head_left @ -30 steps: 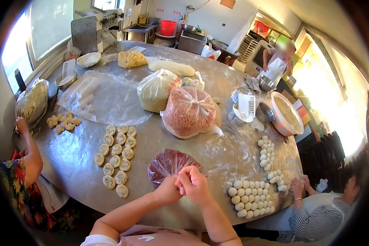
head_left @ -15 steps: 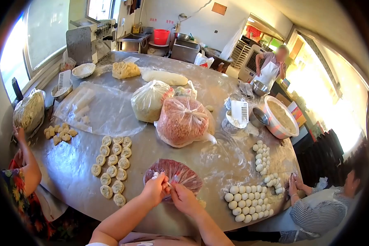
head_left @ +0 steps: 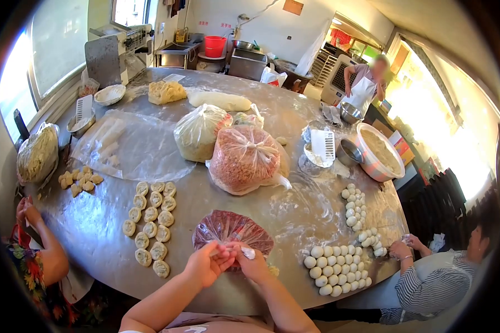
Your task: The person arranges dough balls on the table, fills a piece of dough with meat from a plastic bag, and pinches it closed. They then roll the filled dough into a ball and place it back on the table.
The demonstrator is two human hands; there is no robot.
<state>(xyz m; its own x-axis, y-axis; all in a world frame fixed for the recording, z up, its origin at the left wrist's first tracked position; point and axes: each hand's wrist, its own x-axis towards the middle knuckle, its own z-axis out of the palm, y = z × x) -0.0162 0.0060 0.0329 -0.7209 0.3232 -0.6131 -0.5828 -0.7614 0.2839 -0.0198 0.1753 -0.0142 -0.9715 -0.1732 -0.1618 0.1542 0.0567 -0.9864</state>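
Observation:
A clear plastic bag point(head_left: 233, 226) of dark red filling lies on the table just in front of me. At its gathered neck, my left hand point(head_left: 210, 263) has its palm partly turned up and its fingers curled on the plastic, close against the other hand. My right hand point(head_left: 253, 263) is closed on the bag's neck, and a white twisted end sticks out by its knuckles. The exact grip of the fingertips is partly hidden.
Left of the bag lie rows of coiled dough pieces point(head_left: 151, 228); to the right, rows of white dough balls point(head_left: 339, 268). Beyond stand a large bag of pinkish filling point(head_left: 244, 161) and a bag of pale filling point(head_left: 201, 132). Co-workers' hands point(head_left: 401, 248) are at the right edge.
The white twisted end has passed from beside my left hand to beside my right hand. My left fingers have loosened and turned up. The left co-worker's hands have moved down, away from the wrapped bundle.

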